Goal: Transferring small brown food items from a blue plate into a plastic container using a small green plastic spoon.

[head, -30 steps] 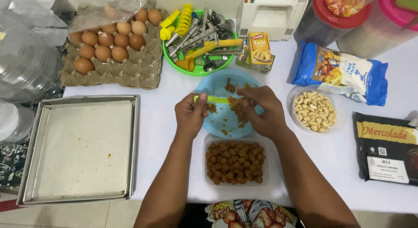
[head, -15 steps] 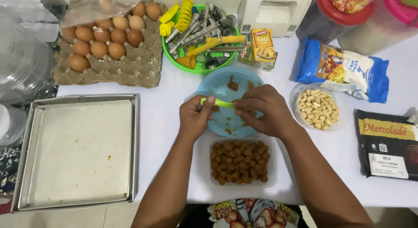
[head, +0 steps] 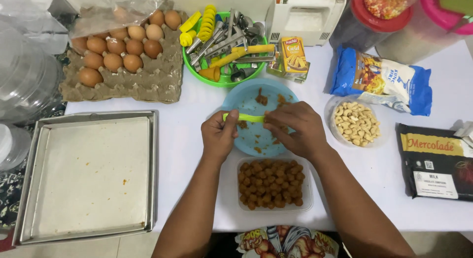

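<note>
Nearest, the tub of brown balls (head: 269, 184) sits unmoved just below the blue bowl (head: 251, 98). Over that bowl, the left hand (head: 219, 136) and right hand (head: 294, 129) stay closed on the green tool (head: 245, 118), now closer together than before.

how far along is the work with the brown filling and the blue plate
Done: a clear container is packed with small brown balls. In hand: the left hand and right hand grip a green utensil over the blue plate. Left: scattered bits on it; the lined tray holds none.
</note>
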